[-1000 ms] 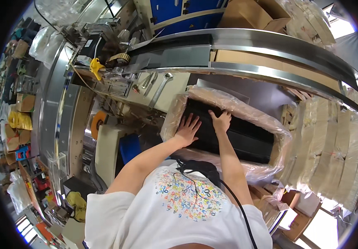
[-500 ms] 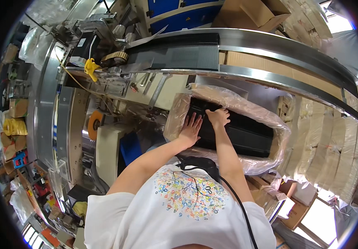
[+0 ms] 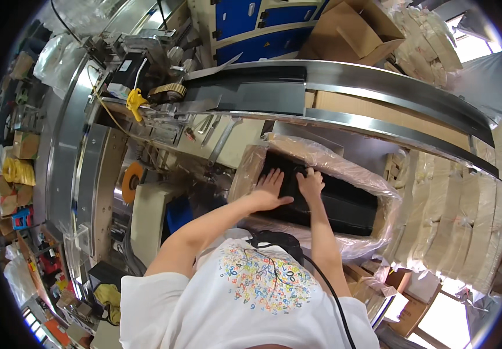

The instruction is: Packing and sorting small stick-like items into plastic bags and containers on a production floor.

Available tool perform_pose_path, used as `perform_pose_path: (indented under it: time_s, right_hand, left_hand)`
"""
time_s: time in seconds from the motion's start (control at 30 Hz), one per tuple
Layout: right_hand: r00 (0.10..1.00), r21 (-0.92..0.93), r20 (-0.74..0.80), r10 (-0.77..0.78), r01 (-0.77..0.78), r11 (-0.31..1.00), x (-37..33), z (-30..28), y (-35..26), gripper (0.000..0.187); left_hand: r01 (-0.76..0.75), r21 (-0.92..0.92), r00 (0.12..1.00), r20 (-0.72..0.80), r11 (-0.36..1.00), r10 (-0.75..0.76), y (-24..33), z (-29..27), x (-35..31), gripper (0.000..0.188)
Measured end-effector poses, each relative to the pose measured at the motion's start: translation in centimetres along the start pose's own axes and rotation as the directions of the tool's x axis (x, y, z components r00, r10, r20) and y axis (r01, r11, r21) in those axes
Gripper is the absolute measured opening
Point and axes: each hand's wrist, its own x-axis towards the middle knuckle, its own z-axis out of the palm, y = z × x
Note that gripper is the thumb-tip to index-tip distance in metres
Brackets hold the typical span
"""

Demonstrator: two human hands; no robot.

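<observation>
Below the conveyor rail, a carton (image 3: 244,168) lined with clear plastic film (image 3: 350,164) holds dark black contents (image 3: 344,203), which look like stacked sheets or packs; their exact kind does not show. My left hand (image 3: 268,192) lies flat on the black contents near the carton's left end, fingers spread and thumb pointing right. Close to its right, my right hand (image 3: 311,184) presses on the same black surface with bent fingers, the thumb apart from them. I see nothing lifted in either hand.
A metal conveyor rail (image 3: 390,129) crosses beyond the carton. A wrench (image 3: 223,141) lies on the bench left of it. Machinery with a yellow clamp-like tool (image 3: 136,103) and an orange wheel (image 3: 131,181) stands at left. Wrapped cardboard stacks (image 3: 454,209) fill the right. An open box (image 3: 353,35) sits behind.
My left hand has turned and slid slightly up the contents, its thumb now reaching right. My right hand has shifted a little right with its fingers more forward. The whole view has tilted slightly.
</observation>
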Motion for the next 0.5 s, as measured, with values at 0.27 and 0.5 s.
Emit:
perform_pose_path:
  time_s: [0.27, 0.5]
  right_hand:
    - [0.807, 0.459, -0.074, -0.586, -0.494, -0.738, -6.9, -14.7, -4.3, 0.04]
    - [0.913, 0.798, -0.04, -0.405, -0.215, -0.563, -6.1, -20.3, -3.3, 0.029]
  left_hand:
    - [0.527, -0.85, 0.792, 0.483, -0.02, 0.374, 6.0, -10.3, 0.0, 0.055]
    - [0.588, -0.654, 0.808, 0.443, -0.476, 0.389, 9.4, -13.6, -0.9, 0.041]
